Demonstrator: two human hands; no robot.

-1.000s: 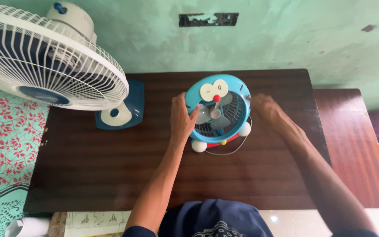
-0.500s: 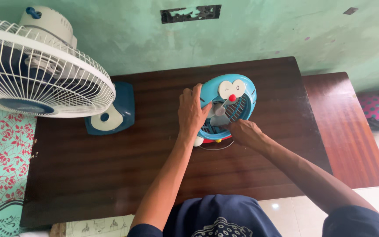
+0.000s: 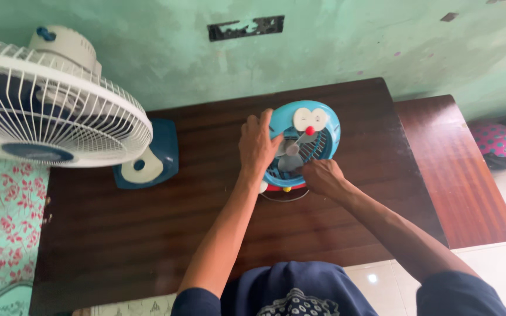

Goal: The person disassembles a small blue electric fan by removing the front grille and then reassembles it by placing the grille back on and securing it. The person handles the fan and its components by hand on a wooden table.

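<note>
My left hand (image 3: 257, 146) wraps spread fingers over the small blue toy fan (image 3: 304, 140) on the dark table (image 3: 147, 234); right hand (image 3: 321, 175) pinches its lower grille. Light, brittle plastic: hold the rim.

The right hand (image 3: 321, 175) has moved, seemingly onto the toy fan's (image 3: 303, 143) grille.

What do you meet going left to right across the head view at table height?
Floral cloth → large white fan → its blue base → left hand → small blue cartoon fan → lower side table → pink spotted ball.
</note>
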